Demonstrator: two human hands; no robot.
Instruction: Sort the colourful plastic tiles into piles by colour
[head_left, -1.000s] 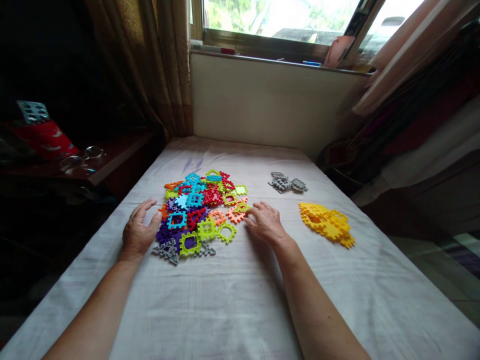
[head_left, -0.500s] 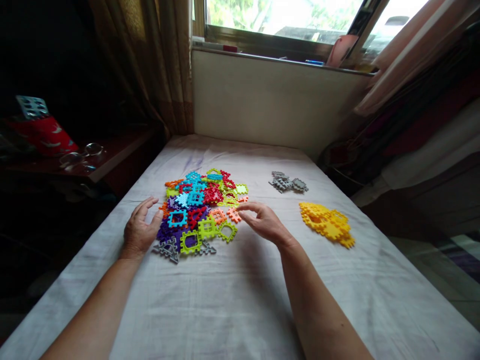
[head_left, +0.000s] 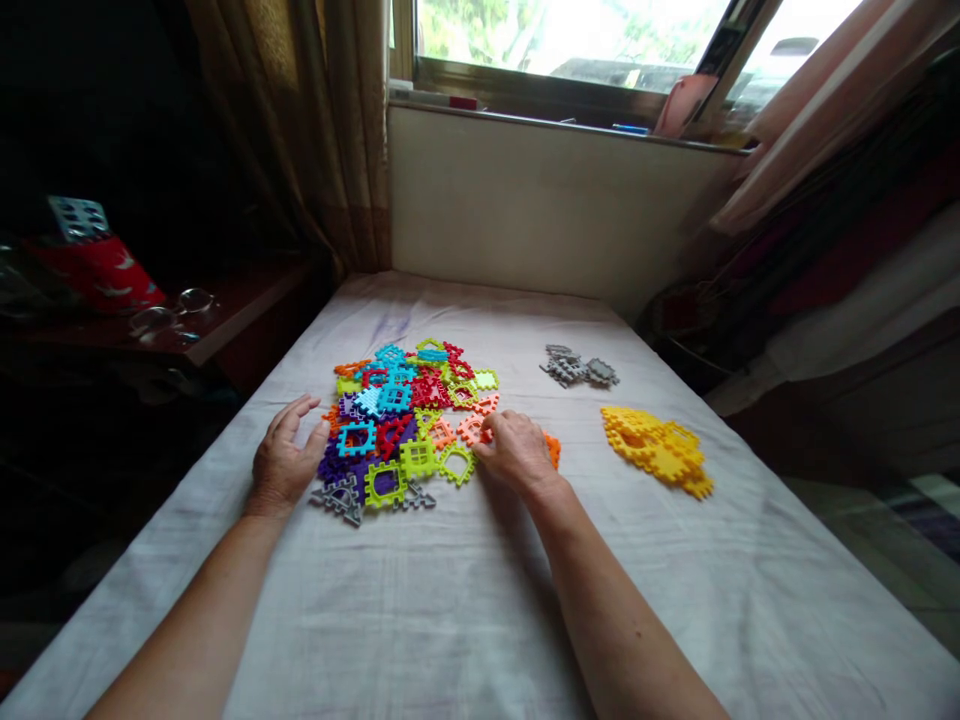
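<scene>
A mixed pile of plastic interlocking tiles (head_left: 394, 398) in several colours lies left of the middle of the bed. My left hand (head_left: 285, 460) rests at the pile's left edge, thumb apart from the fingers, holding nothing. At the right edge, my right hand (head_left: 517, 450) has its fingers bent down and closed on a peach interlocking tile (head_left: 472, 430); the fingertips are partly hidden. Beyond that hand, an orange tile (head_left: 553, 448) shows, mostly covered by it. A lime tile with a round opening (head_left: 456, 465) lies just in front of the right fingertips.
A yellow pile of tiles (head_left: 660, 450) lies on the right, with a small grey group (head_left: 577, 367) farther back. A light sheet (head_left: 360, 620) covers the bed. Glasses (head_left: 176, 312) and a red container (head_left: 112, 275) stand on a dark side table at left.
My right hand has turned and lowered, and its fingers have closed at the peach tile. An orange tile now shows beyond it. My left hand has barely moved.
</scene>
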